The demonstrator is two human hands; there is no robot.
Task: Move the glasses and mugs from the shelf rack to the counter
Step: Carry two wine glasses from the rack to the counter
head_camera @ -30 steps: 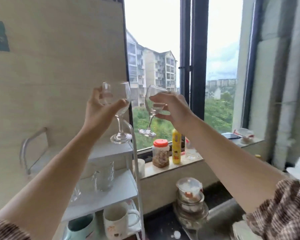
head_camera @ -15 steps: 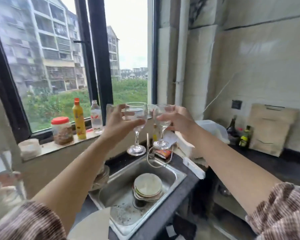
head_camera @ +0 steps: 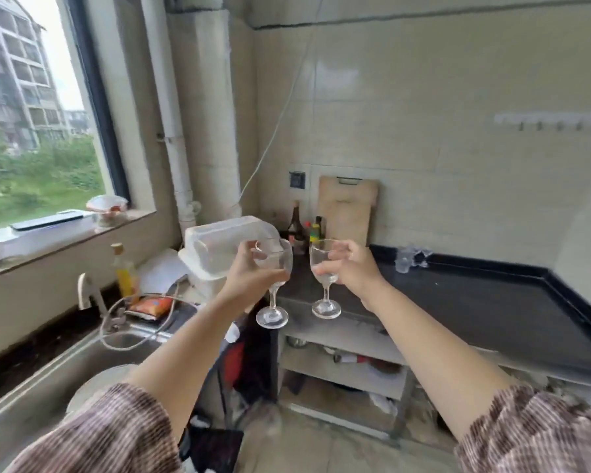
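1. We swung away from the shelf rack; the black stone counter [head_camera: 475, 302] came up ahead.
2. Our left hand [head_camera: 249, 271] stayed clamped round one clear stemmed wine glass [head_camera: 274, 268], our right hand [head_camera: 352, 268] round the other stemmed glass [head_camera: 325, 264].
3. Both feet hung below our fingers, above the counter's near edge; setting down looked next.

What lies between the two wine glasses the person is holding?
Nothing. In the head view the left glass and right glass are held apart, with only the dark counter behind the gap.

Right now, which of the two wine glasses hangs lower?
The wine glass in the left hand: its foot sits lower in view than that of the right hand's glass.
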